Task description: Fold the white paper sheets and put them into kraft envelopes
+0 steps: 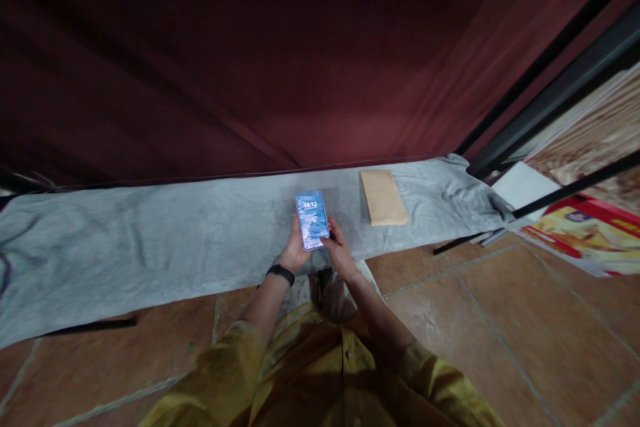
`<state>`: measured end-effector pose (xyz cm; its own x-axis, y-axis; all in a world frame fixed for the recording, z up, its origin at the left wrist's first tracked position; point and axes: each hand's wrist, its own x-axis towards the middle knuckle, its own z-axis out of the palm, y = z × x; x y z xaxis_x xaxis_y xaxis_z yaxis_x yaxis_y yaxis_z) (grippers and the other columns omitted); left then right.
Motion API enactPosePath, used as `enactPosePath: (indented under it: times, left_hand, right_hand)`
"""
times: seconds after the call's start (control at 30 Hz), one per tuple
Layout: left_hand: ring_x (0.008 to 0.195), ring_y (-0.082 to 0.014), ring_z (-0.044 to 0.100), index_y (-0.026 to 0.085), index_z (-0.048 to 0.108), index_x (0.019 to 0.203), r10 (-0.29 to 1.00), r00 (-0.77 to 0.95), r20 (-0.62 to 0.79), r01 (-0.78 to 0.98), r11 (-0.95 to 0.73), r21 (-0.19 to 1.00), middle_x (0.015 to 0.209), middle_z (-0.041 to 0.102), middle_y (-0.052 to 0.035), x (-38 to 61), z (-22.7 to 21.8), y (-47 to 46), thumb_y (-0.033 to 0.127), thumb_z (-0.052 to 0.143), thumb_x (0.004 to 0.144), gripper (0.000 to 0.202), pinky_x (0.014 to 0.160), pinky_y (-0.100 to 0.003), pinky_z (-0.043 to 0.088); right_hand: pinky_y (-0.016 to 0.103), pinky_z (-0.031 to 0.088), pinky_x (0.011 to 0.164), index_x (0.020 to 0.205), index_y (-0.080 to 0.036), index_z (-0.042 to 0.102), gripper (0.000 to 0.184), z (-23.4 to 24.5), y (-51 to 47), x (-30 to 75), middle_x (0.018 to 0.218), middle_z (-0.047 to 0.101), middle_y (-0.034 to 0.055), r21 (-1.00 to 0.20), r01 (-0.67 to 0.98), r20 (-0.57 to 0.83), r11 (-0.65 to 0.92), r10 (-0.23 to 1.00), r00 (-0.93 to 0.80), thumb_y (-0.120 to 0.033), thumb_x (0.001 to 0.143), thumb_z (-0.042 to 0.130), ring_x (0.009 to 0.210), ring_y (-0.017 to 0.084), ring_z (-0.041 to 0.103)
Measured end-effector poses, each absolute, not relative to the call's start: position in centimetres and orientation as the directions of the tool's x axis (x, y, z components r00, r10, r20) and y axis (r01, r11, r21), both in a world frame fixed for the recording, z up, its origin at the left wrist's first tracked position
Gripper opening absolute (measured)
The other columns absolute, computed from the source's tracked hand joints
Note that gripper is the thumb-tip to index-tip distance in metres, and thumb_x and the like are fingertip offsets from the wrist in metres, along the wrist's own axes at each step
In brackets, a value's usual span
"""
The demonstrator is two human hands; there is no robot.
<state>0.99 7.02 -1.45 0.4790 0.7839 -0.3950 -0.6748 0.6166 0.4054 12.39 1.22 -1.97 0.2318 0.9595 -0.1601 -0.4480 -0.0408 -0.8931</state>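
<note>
A smartphone (313, 221) with a lit blue screen showing 15:12 is held upright before me, above the cloth. Around its lower left side closes my left hand (296, 247), with a black band on the wrist. My right hand (339, 248) grips the lower right edge, its thumb on the bottom right of the screen. The fingers behind the phone are hidden. To the right, a flat tan pad or packet (383, 198) lies on the grey cloth (200, 233), apart from both hands.
The grey cloth drapes a long, low table or bench. Behind it hangs a dark red curtain (300, 80). Black metal poles (545, 87) slant up at the right, near a red and yellow printed box or board (585, 230). Brown tiles (465, 320) cover the floor.
</note>
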Motion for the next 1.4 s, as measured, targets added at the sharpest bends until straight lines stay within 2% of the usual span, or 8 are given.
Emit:
enactPosePath:
  times: [0.13,0.33,0.6,0.83,1.03,1.23,1.4]
  left_hand:
    - [0.088,-0.0264,0.076,0.011,0.065,0.129,0.782,0.493,-0.383,-0.685,0.619,0.383,0.098,0.078,-0.0133,1.0,-1.6,7.2,0.065,0.032,0.1,0.07,0.09,-0.043,0.06]
    - [0.088,-0.0259,0.076,0.01,0.068,0.123,0.787,0.492,-0.372,-0.687,0.613,0.39,0.095,0.078,-0.0132,1.1,-1.6,7.2,0.066,0.031,0.1,0.071,0.091,-0.042,0.06]
    - [0.086,-0.0233,0.076,0.01,0.068,0.118,0.796,0.497,-0.345,-0.681,0.604,0.414,0.096,0.078,-0.0131,1.0,-1.4,7.1,0.063,0.028,0.101,0.069,0.088,-0.037,0.06]
    - [0.083,-0.0252,0.076,0.004,0.067,0.119,0.794,0.482,-0.371,-0.628,0.609,0.485,0.093,0.078,-0.0175,1.2,-1.1,7.1,0.066,0.023,0.101,0.078,0.082,-0.039,0.061]
    - [0.084,-0.024,0.076,0.006,0.067,0.121,0.793,0.482,-0.374,-0.65,0.609,0.454,0.095,0.078,-0.015,1.3,-1.3,7.3,0.066,0.026,0.101,0.075,0.087,-0.039,0.06]
    - [0.084,-0.0238,0.076,0.006,0.069,0.116,0.796,0.491,-0.356,-0.64,0.606,0.472,0.094,0.078,-0.0149,1.4,-1.0,7.1,0.066,0.022,0.101,0.077,0.087,-0.038,0.06]
    - [0.085,-0.025,0.075,0.004,0.067,0.121,0.798,0.475,-0.372,-0.62,0.603,0.502,0.096,0.077,-0.0173,1.2,-1.0,7.0,0.067,0.026,0.1,0.078,0.085,-0.039,0.06]
  right_hand:
    - [0.044,0.042,0.114,0.141,-0.026,0.054,0.083,-1.7,1.1,12.4,0.137,0.064,0.0047,-0.907,-0.42,-0.141,-0.04,0.967,0.213,-0.033,0.062,0.079,0.126,0.027,0.059]
    - [0.041,0.046,0.108,0.14,-0.027,0.053,0.082,-1.6,1.0,12.1,0.129,0.067,0.0034,-0.908,-0.42,-0.102,-0.005,0.972,0.21,-0.029,0.062,0.079,0.116,0.025,0.063]
    - [0.039,0.048,0.105,0.131,-0.026,0.058,0.073,-1.1,1.3,12.2,0.12,0.07,0.0029,-0.903,-0.43,-0.098,-0.01,0.979,0.181,-0.028,0.061,0.078,0.112,0.025,0.064]
    - [0.041,0.045,0.108,0.121,-0.027,0.064,0.056,-1.6,1.4,12.9,0.119,0.072,0.0008,-0.879,-0.478,-0.122,-0.005,0.969,0.215,-0.031,0.066,0.076,0.116,0.025,0.062]
    - [0.038,0.046,0.105,0.127,-0.029,0.059,0.069,-2.1,1.4,12.6,0.12,0.07,0.0002,-0.893,-0.45,-0.072,0.026,0.977,0.2,-0.023,0.061,0.081,0.11,0.023,0.062]
    - [0.035,0.049,0.1,0.125,-0.029,0.058,0.066,-2.3,1.5,12.5,0.114,0.069,-0.001,-0.909,-0.413,-0.038,0.051,0.978,0.206,-0.02,0.062,0.078,0.103,0.021,0.063]
    - [0.037,0.048,0.101,0.122,-0.028,0.06,0.057,-2.4,1.6,12.7,0.114,0.069,-0.0004,-0.906,-0.421,-0.051,0.052,0.972,0.228,-0.026,0.067,0.074,0.108,0.022,0.062]
